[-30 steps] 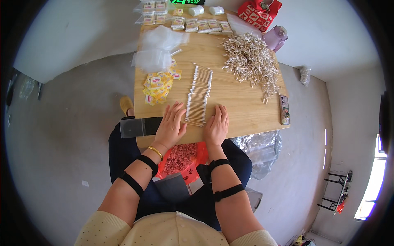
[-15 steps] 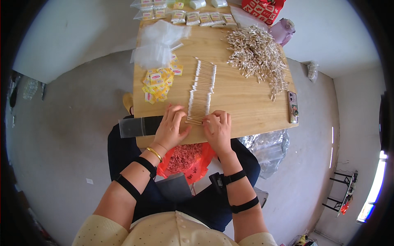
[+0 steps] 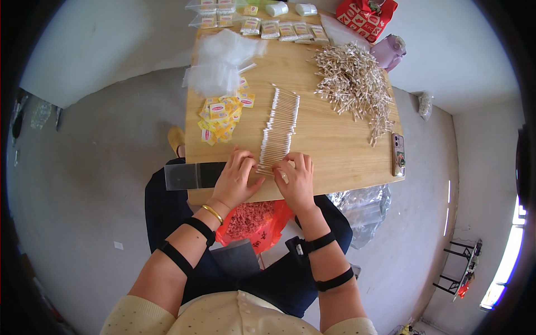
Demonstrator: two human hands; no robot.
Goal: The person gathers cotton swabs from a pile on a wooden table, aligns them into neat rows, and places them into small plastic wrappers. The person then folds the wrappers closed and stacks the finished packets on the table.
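Observation:
A long, neat row of cotton swabs [image 3: 281, 114] lies side by side on the wooden table, running from its middle toward the near edge. My left hand [image 3: 237, 177] is at the near left end of the row, fingers curved and thumb apart, fingertips close to the swab heads. At the near right end my right hand [image 3: 296, 181] has its fingers curled in a pinch, with white swab tips showing among them. How many swabs it holds is hidden. A clear plastic sleeve with a dark part [image 3: 190, 176] lies beside my left hand at the table's edge.
A loose heap of swabs [image 3: 357, 84] covers the right side, near a phone [image 3: 397, 155]. Yellow labels [image 3: 219, 120] and clear bags [image 3: 220, 58] lie left. Filled packs [image 3: 270, 29] line the back, beside a red bag [image 3: 365, 19]. A red plastic bag [image 3: 273, 226] hangs below the edge.
My right hand has shifted slightly left, its fingers now more curled around the swab ends. My left hand stays nearly in place. The whole view has moved a little.

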